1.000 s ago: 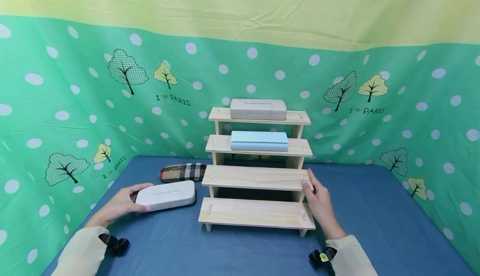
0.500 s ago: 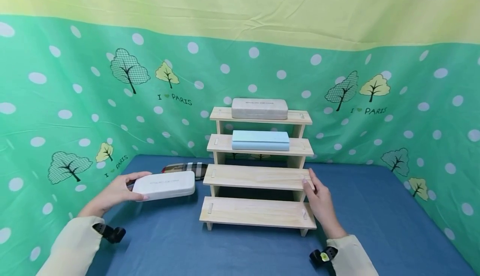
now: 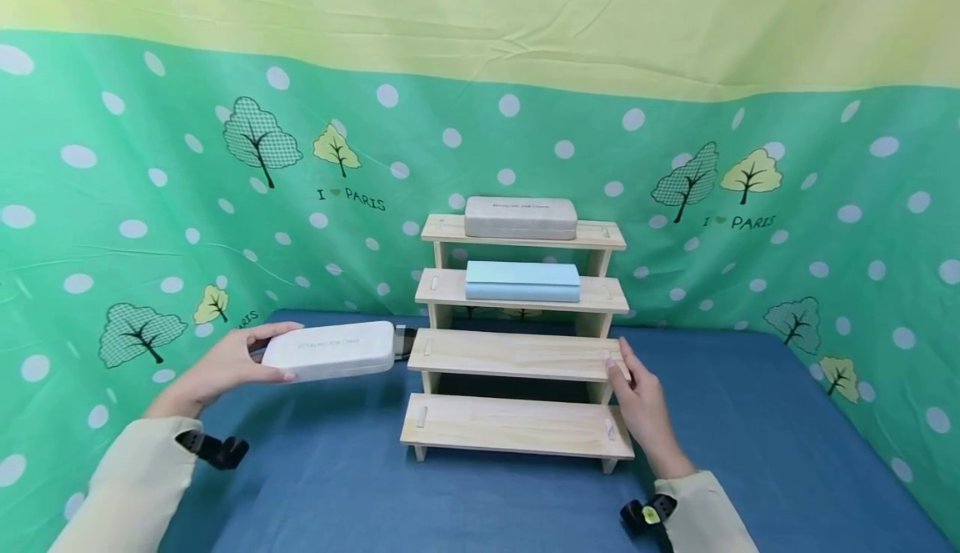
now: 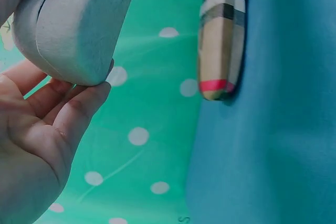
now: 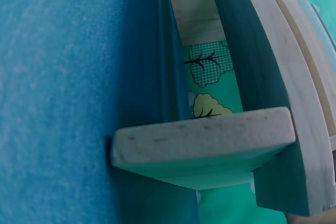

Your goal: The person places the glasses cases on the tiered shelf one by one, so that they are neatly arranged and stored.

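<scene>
In the head view my left hand grips the left end of a white glasses case, raised above the cloth with its lid up. The left wrist view has thumb and fingers on either side of the case's rounded end. Behind it lies a plaid glasses case, mostly hidden in the head view. My right hand holds the right end of a tier of the wooden step rack, thumb on top; that hand is almost out of the right wrist view.
A grey glasses case sits on the rack's top tier. Below it, a light blue glasses case rests on the second tier. Blue cloth covers the table, with a green patterned curtain behind.
My left hand has lifted the white glasses case off the cloth and slightly back, so it now covers most of the plaid case. The right hand stays on the rack.
</scene>
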Available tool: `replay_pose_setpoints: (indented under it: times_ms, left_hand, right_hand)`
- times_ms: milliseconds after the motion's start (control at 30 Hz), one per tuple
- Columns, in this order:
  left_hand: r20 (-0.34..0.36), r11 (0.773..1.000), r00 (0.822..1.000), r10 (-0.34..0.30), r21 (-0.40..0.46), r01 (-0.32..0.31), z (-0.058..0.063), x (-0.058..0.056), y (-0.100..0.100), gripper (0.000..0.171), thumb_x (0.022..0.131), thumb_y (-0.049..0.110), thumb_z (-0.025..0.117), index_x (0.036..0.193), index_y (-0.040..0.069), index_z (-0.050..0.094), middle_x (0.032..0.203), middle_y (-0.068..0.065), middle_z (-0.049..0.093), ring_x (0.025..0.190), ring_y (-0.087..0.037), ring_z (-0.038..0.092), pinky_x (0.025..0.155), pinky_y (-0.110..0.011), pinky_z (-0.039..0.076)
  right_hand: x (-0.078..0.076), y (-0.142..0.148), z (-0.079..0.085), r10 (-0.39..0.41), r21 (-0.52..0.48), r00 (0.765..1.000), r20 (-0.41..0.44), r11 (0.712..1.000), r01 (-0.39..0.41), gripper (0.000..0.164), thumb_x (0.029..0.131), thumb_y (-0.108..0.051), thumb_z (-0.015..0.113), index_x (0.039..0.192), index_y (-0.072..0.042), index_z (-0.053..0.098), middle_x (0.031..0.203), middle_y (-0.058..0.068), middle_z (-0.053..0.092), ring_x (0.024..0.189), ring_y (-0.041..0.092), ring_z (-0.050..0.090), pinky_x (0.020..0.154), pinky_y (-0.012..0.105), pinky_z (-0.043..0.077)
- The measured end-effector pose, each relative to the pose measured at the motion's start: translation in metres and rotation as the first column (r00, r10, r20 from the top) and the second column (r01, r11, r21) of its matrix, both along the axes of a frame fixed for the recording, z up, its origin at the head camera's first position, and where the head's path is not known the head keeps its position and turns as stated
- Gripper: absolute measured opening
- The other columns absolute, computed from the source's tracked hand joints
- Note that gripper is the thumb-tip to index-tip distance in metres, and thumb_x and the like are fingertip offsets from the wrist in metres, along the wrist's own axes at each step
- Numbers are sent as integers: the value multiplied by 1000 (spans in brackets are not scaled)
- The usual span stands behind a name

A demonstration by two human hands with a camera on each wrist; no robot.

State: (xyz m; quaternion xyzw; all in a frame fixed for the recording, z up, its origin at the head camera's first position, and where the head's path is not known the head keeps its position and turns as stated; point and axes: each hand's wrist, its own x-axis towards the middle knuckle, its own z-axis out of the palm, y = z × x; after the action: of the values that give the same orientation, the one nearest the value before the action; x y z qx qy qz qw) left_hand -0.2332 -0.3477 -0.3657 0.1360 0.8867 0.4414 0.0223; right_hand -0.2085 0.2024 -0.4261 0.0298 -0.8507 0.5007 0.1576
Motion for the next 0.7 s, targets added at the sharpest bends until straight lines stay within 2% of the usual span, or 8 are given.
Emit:
replay_pose_setpoints:
  times_ms: [267, 433, 700]
  left_hand:
    - [-31, 1000, 999, -15, -22, 14, 18, 1, 13, 67, 75, 17, 79, 134, 2, 51, 123, -17, 52, 92, -11, 56, 72, -26, 49]
    - [-51, 999, 998, -31, -32, 30, 24, 1, 23, 66, 74, 17, 79, 132, 3, 52, 123, -17, 54, 92, -9, 56, 74, -25, 48]
    - [-63, 997, 995, -78, 1, 78, 32, 6, 47, 63, 75, 17, 79, 130, 3, 54, 122, -17, 56, 94, -13, 56, 74, -27, 50]
  right_hand:
    - [0, 1, 0, -6, 10, 1000, -1, 1000, 6, 59, 100, -32, 45, 148, -3, 25, 148, 22, 30, 133, 36, 34, 98, 43, 37]
    - [0, 1, -1, -8, 9, 1000, 6, 1000, 8, 59, 100, -32, 45, 148, -3, 25, 148, 22, 30, 133, 36, 34, 98, 44, 38]
    - [1, 0, 0, -5, 3, 1000, 25, 1000, 5, 60, 100, -34, 44, 148, -3, 24, 149, 21, 29, 134, 36, 33, 99, 46, 37]
